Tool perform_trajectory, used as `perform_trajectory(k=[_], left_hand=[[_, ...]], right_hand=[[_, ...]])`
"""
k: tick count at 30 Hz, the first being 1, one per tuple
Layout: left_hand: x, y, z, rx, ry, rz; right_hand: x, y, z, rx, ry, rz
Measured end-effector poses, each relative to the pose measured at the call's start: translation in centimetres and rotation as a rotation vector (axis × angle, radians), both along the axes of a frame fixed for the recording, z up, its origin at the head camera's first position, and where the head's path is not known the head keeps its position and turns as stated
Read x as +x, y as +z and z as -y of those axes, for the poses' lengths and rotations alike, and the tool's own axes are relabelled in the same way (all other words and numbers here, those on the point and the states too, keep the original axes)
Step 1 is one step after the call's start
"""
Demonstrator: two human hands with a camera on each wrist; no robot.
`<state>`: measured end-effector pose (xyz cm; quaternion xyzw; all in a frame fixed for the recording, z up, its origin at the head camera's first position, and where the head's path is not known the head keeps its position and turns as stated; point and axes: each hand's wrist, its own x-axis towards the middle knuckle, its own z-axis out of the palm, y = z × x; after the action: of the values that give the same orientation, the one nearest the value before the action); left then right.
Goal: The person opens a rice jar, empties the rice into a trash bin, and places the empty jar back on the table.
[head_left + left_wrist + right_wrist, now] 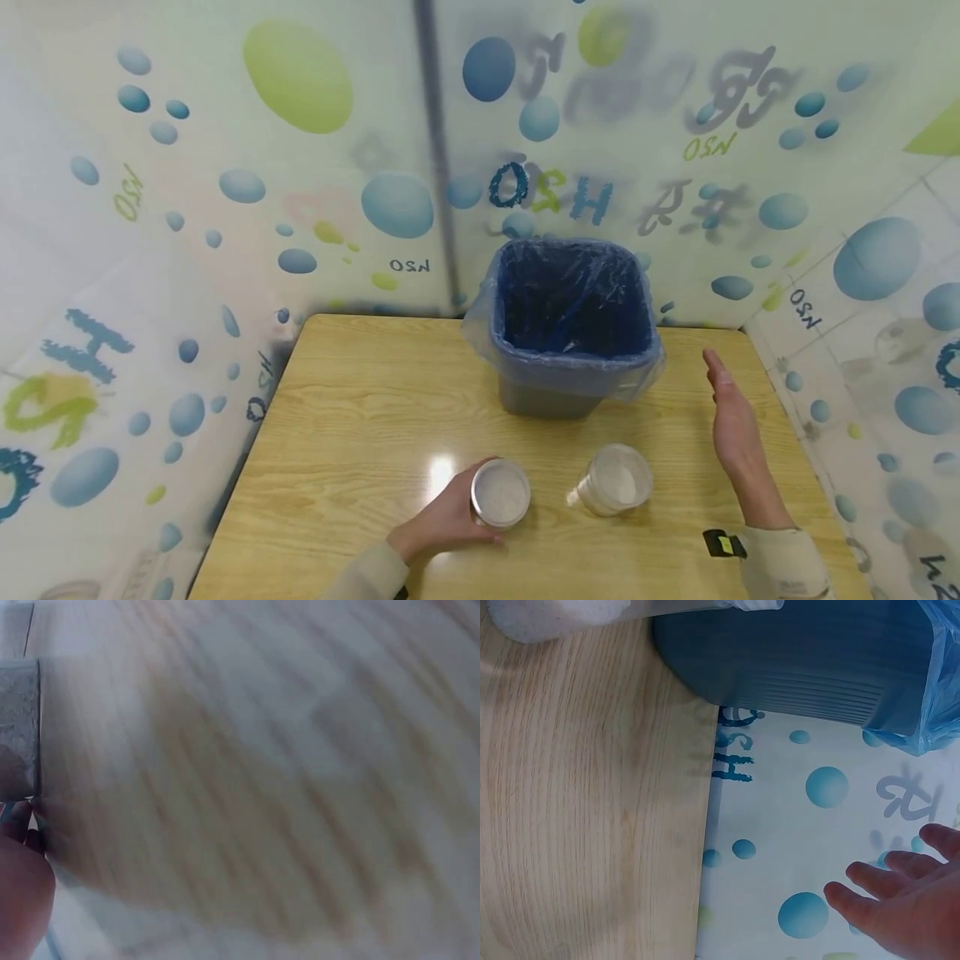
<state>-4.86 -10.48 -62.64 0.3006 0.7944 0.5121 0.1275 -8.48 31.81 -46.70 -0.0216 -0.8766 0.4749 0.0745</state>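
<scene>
My left hand (450, 512) grips a round clear jar (501, 494) with pale contents, thumb on the near side and fingers round the far side. In the left wrist view, part of the left hand (22, 896) shows at the edge, below a greyish surface. A second clear jar (618, 479), holding white grainy stuff, stands to the right of the first; its lower part (555, 615) shows in the right wrist view. My right hand (735, 421) is held up, empty, right of the bin, with its fingers (877, 879) extended and spread.
A dark bin (551, 396) lined with a blue plastic bag (637, 375) stands at the back of the wooden table (360, 392). Patterned sheeting (337, 208) with blue and green dots encloses the table at the back and sides.
</scene>
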Motion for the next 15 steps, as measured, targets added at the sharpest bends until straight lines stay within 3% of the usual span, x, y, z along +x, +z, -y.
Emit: perform_trajectory(k=[4,9,12,15], left_hand=[[0.1,-0.3,-0.4,0.026,0.024,0.044],[0.7,0.2,-0.2,-0.01,0.12,0.079],[0.9,0.9,-0.1,0.009,0.18,0.055],[0.8,2.1,-0.2,0.071,0.216,-0.002]], right_hand=[[0.0,0.0,0.0,-0.001,-0.005,0.01],[0.3,0.4,0.1,-0.004,-0.031,0.025],[0.8,1.0,0.5,-0.008,-0.059,0.004],[1.4,1.9,1.2,-0.037,-0.075,-0.089]])
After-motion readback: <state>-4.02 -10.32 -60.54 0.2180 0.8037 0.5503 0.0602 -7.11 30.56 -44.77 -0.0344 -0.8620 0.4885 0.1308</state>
